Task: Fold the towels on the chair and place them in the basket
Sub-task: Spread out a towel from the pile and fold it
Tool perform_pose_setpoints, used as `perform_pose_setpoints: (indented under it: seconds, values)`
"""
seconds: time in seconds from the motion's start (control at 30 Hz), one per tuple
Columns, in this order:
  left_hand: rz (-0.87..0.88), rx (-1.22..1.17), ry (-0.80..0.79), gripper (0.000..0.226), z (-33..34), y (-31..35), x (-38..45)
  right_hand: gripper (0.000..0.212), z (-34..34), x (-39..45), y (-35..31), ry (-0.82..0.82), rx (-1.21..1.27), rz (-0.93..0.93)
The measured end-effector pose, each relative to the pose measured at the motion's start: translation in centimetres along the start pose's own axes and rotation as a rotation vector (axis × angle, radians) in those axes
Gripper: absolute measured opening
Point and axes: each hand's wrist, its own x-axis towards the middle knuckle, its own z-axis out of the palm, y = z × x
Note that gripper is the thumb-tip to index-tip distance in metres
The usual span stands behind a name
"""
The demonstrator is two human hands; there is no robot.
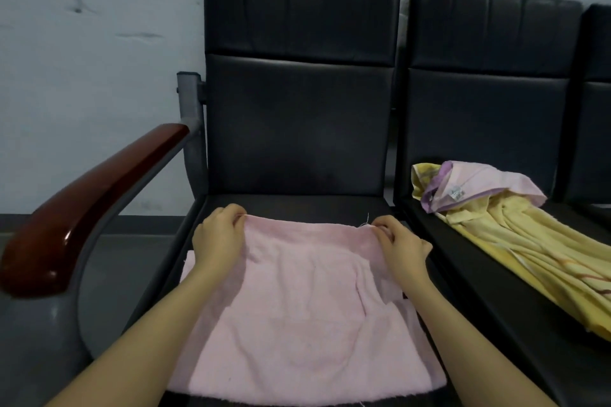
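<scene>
A pink towel (304, 307) lies spread on the seat of the black chair (297, 129) in front of me. My left hand (220, 235) pinches its far left corner. My right hand (400, 244) pinches the far right corner, where a loose thread sticks up. The far edge runs straight between both hands, and a doubled layer shows along the towel's right side. On the neighbouring seat lies a crumpled yellow towel (529, 261) with a pink-and-purple towel (476, 188) on top of it. No basket is in view.
A red-brown wooden armrest (82, 208) on a grey metal frame stands at the left of the chair. A second black chair (489, 76) adjoins on the right, with a third at the frame's edge. A pale wall is behind.
</scene>
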Motion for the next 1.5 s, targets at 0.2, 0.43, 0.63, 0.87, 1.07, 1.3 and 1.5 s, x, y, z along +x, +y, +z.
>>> perform_pose_setpoints:
  seconds: [0.2, 0.43, 0.63, 0.87, 1.07, 1.3, 1.5]
  values:
    - [-0.076, -0.327, 0.025, 0.026, -4.2, 0.6, -1.6, 0.017, -1.5, -2.2, -2.9, 0.082, 0.203, -0.077]
    - [-0.191, -0.546, 0.183, 0.022, -7.9, 0.9, -3.8, 0.023, -3.3, -4.0, -5.3, 0.212, 0.217, -0.232]
    - [-0.295, -0.238, 0.106, 0.025, -7.4, -3.0, -5.4, 0.029, -2.1, -5.2, -4.2, 0.079, -0.003, -0.094]
    - [-0.285, -0.024, 0.067, 0.017, -6.0, -4.7, -5.3, 0.012, 0.9, -5.1, -2.6, -0.028, -0.087, 0.075]
    - [-0.246, -0.004, 0.140, 0.016, -4.4, -4.7, -2.7, 0.009, 2.5, -3.0, -2.8, 0.135, 0.078, 0.055]
    - [-0.245, 0.200, -0.042, 0.017, -1.5, -6.2, -1.8, 0.007, 4.9, -2.3, -1.1, -0.111, -0.120, 0.198]
    - [-0.207, 0.231, -0.082, 0.027, -1.5, -6.9, -1.9, 0.025, 5.3, -1.8, -1.0, -0.185, -0.317, 0.156]
